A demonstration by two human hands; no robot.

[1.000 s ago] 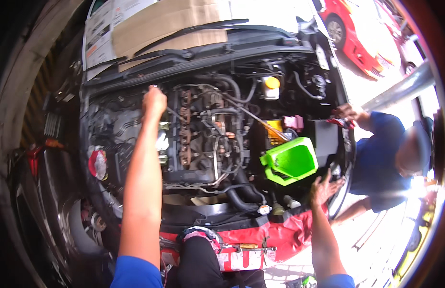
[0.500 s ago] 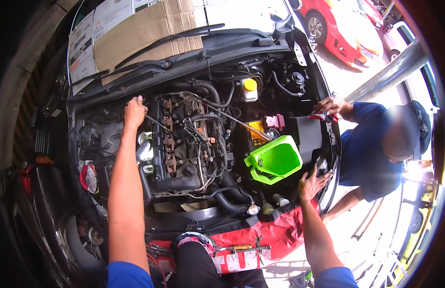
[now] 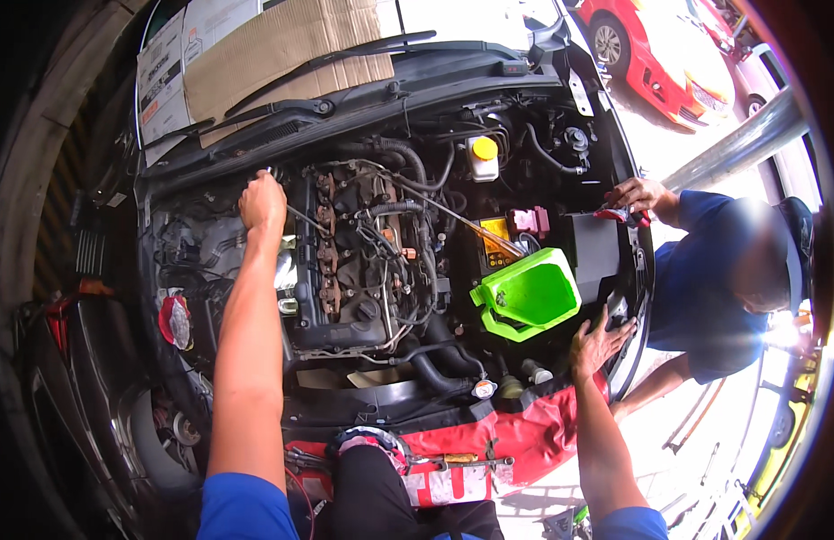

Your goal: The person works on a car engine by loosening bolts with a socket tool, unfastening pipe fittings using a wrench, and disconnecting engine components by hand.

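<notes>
Bay edges: The black cowl (image 3: 435, 110) bounds the rear of the engine bay (image 3: 646, 261), just beyond the left hand (image 3: 262, 202); a red cover (image 3: 534, 436) drapes the front edge, beneath the forearms.
Room: The left hand sits in a pocket between the bay's left side and the engine (image 3: 345, 333); a gap separates it from the engine's row of rusty ports.
Obstacles: Hoses and a slanting thin stick (image 3: 455, 216) cross the engine's right half; beyond stand a lime-green container (image 3: 522, 333), a yellow-topped battery (image 3: 495, 256) and a white reservoir (image 3: 484, 164) with a yellow cap.
Neighbour: A co-worker (image 3: 705, 288) in blue leans at the right fender, one hand on its rim (holding something red).
Left grip: Clenched around a metal tool (image 3: 269, 170), whose tip pokes out above the fist; its kind cannot be told, since the fingers hide most of it.
Right grip: The right hand (image 3: 602, 344) holds nothing, fingers spread on the front right corner, just beside the container.
Engine position: Right of the left hand, well left of the right hand.
</notes>
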